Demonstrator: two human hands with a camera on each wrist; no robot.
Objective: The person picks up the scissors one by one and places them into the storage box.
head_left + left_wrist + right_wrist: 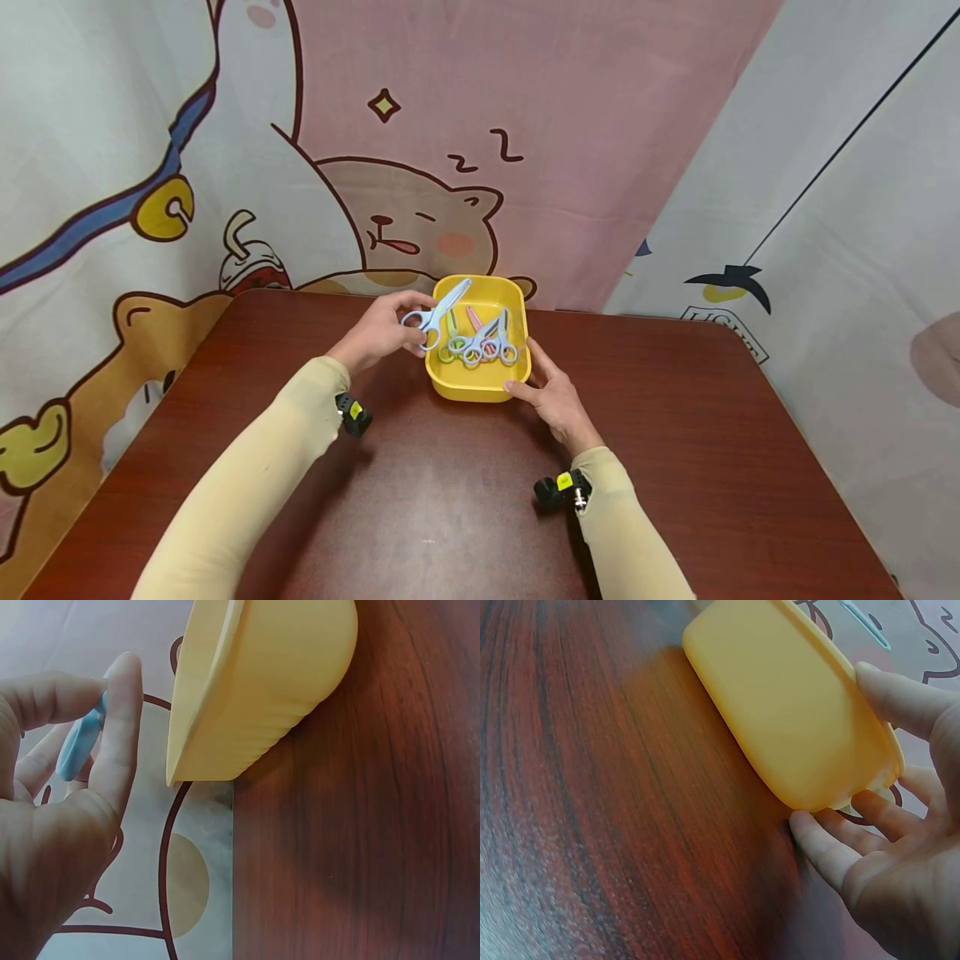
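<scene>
A pair of light-blue scissors (442,312) is pinched by its handles in my left hand (378,332), blades slanting up and right over the left rim of a yellow plastic basket (472,392). In the left wrist view, thumb and fingers close on a blue handle (78,748). My right hand (558,407) grips the basket's near right corner, thumb at the front and fingers along the right side; the right wrist view shows the fingertips against the wall. Inside the basket lie several more scissors, among them green scissors (452,343), pink scissors (474,317) and blue scissors (503,337), overlapping each other.
The basket stands on a dark red-brown wooden table (427,492), near its far edge. Behind the table hangs a cloth (592,167) printed with cartoon animals. Black wrist cameras sit on both forearms.
</scene>
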